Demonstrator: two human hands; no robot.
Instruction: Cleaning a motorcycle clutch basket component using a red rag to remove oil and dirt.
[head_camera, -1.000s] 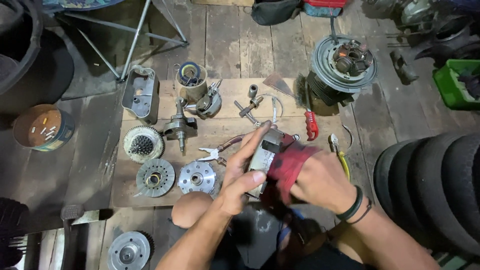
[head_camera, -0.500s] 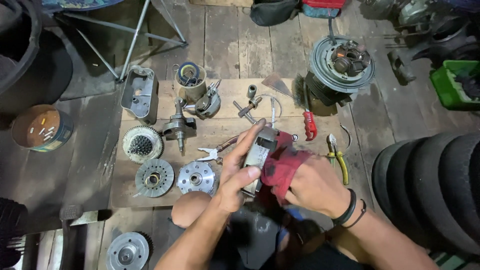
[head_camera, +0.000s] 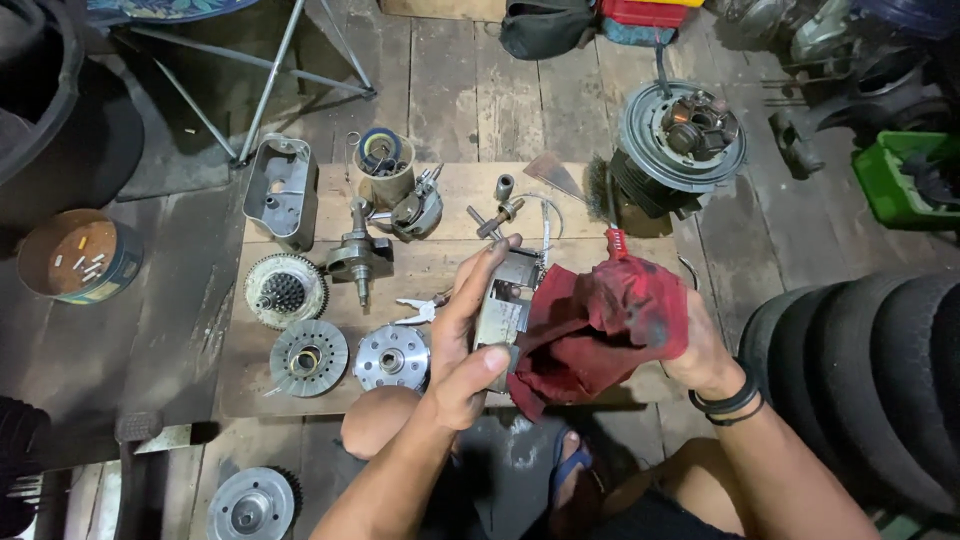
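Note:
My left hand (head_camera: 468, 330) grips a grey metal engine part (head_camera: 505, 305) from its left side, held above a wooden board (head_camera: 440, 200). My right hand (head_camera: 700, 345) holds a red rag (head_camera: 605, 325) pressed against the right side of that part; the rag covers most of the hand. On the board to the left lie a toothed clutch basket (head_camera: 284, 291), two round metal discs (head_camera: 309, 357) (head_camera: 392, 357), a crankshaft (head_camera: 358, 255) and pliers (head_camera: 420, 312). A red-handled tool (head_camera: 615, 243) peeks out behind the rag.
A metal cover (head_camera: 281, 190) and a cylinder (head_camera: 385, 165) sit at the board's back left. A round engine assembly (head_camera: 680, 135) stands at back right, black tyres (head_camera: 870, 380) at right, a green crate (head_camera: 905, 175), a tin of bits (head_camera: 78, 258) at left, a disc (head_camera: 250, 503) on the floor.
The red rag has spread wider over the right side of the metal part, and my right hand has shifted to the right. My left hand keeps its grip.

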